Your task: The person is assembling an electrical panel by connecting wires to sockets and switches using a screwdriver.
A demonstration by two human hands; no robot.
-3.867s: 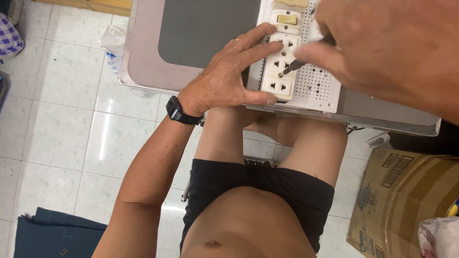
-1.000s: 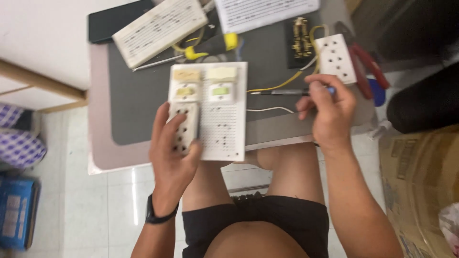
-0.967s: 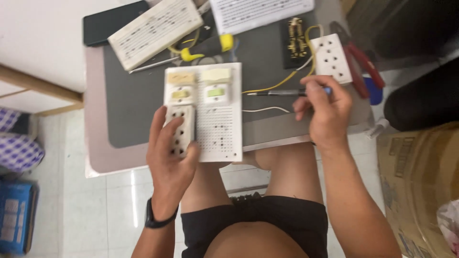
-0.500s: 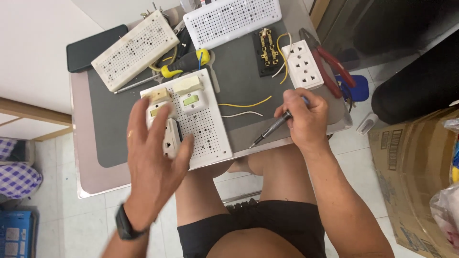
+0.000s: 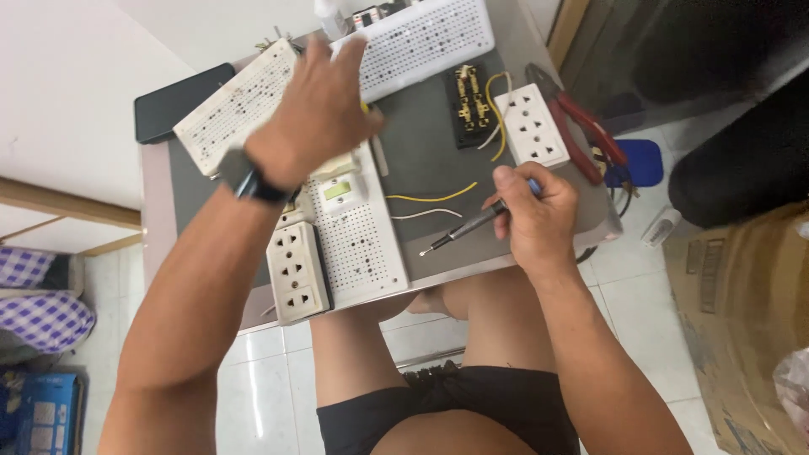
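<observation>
Since half a second ago our left hand (image 5: 316, 105) has lifted off the cream perforated plastic socket panel (image 5: 354, 240) and reached up the tabletop (image 5: 421, 160); it now hovers with fingers loosely spread and nothing in its grasp, above the near end of a long cream perforated cover plate (image 5: 232, 109). Our right hand (image 5: 535, 215) has stayed near the front right edge, closed around a slim dark-shafted screwdriver with a blue end (image 5: 468, 227), whose tip points left toward the panel without touching it. A cream three-outlet socket strip (image 5: 295, 274) lies along the panel's left side, touching it. Between panel and right hand lie a loose yellow wire (image 5: 430, 198) and a white wire (image 5: 425, 213). Farther up sit a black terminal block with brass contacts (image 5: 469, 105), a white three-outlet socket face (image 5: 531, 125) just beside it, and red-handled pliers (image 5: 581, 126) at the right edge. A second white perforated cover (image 5: 430, 42) lies at the far edge, a black flat phone (image 5: 173, 105) at the far left.
</observation>
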